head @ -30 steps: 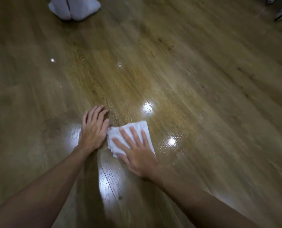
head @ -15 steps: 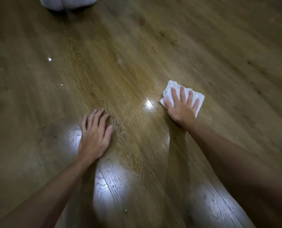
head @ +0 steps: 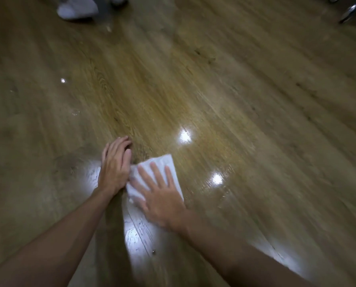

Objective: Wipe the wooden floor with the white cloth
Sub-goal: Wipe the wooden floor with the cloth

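Indoor room — glossy wooden floor (head: 235, 79), chrome chair base (head: 353, 11) at edge.

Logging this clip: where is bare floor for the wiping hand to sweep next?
Bare wooden floor lies right of and beyond the white cloth, out to the chair base. It is crowded on the cloth's left, where the left hand rests beside the right hand.

Both arms reach forward, left hand (head: 114, 170) and right hand (head: 160, 197) flat, fingers straight, side by side.
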